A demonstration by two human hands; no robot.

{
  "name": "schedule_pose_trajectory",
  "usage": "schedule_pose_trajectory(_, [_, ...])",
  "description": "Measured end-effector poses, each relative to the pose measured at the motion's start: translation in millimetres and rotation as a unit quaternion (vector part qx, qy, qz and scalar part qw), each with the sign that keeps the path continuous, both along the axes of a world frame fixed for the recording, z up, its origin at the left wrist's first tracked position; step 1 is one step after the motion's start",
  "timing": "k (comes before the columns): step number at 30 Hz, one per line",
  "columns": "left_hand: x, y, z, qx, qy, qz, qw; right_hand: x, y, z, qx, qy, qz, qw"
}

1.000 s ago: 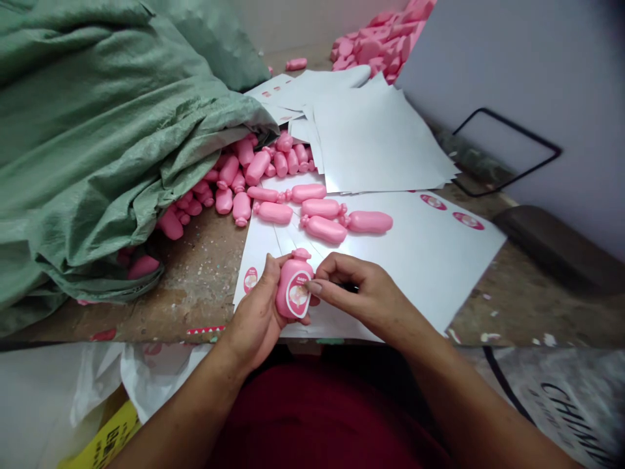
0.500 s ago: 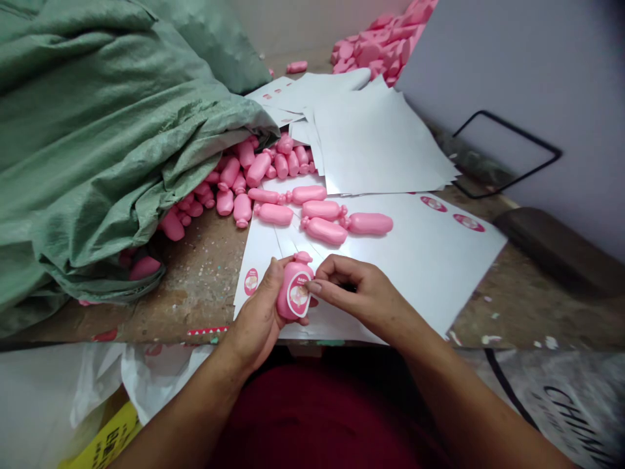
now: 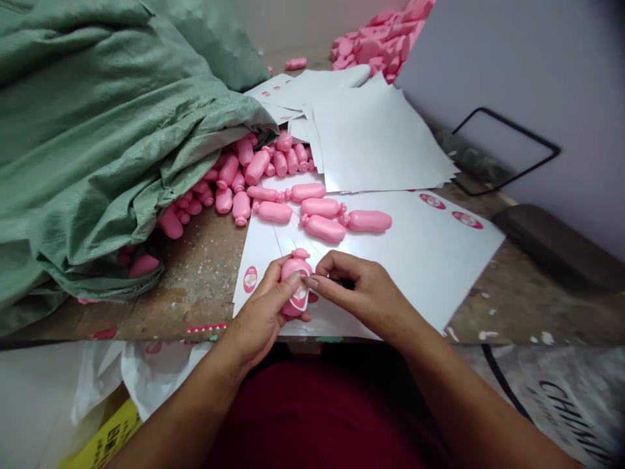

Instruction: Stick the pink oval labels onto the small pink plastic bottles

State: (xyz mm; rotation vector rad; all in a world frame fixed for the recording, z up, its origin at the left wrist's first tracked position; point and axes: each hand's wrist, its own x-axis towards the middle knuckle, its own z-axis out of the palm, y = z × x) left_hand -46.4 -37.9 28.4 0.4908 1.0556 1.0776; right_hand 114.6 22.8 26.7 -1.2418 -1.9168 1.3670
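Holding pink bottle (image 3: 295, 262) in left hand (image 3: 261, 309), right hand (image 3: 364, 293) pinching its oval label (image 3: 299, 298); hands together over white sheet (image 3: 415, 273).

The bottle (image 3: 295, 266) lay in the left hand (image 3: 261, 306), with the right hand (image 3: 364, 293) just to its right, both above a label sheet (image 3: 420, 260) on the workbench (image 3: 195, 286). Ahead of the grip, more bottles (image 3: 319, 229) lay on that sheet, and further ahead lay a pile of sheets (image 3: 375, 137). Ahead and left of the grip, a woven sack (image 3: 97, 163) slumped on the bench — a spill of bottles (image 3: 229, 189) at its mouth. Farthest ahead, beyond the pile, sat a heap of pieces (image 3: 375, 45).
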Motion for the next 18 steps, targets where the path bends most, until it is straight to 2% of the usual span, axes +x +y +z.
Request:
schedule_pose_trajectory(4, [-2, 0, -0.5, -0.017, -0.037, -0.009, 0.999, 7, 2, -1.4, 0.107, -0.069, -0.034, 0.991])
schedule_pose_trajectory(6, [-2, 0, -0.6, -0.030, -0.055, -0.015, 0.998, 10, 3, -4.3, 0.123, -0.072, -0.077, 0.987])
schedule_pose_trajectory(9, [-2, -1, 0.7, -0.040, -0.065, -0.026, 0.997, 9, 0, -6.7, 0.089, -0.023, -0.108, 0.990])
schedule_pose_trajectory(14, [0, -4, 4.0, -0.030, -0.056, -0.039, 0.997, -3, -5, -8.9, -0.010, 0.065, -0.076, 0.995])
schedule_pose_trajectory(18, [0, -6, 5.4, -0.052, -0.050, -0.041, 0.997, -2, 0, -17.6, -0.014, 0.101, -0.108, 0.989])
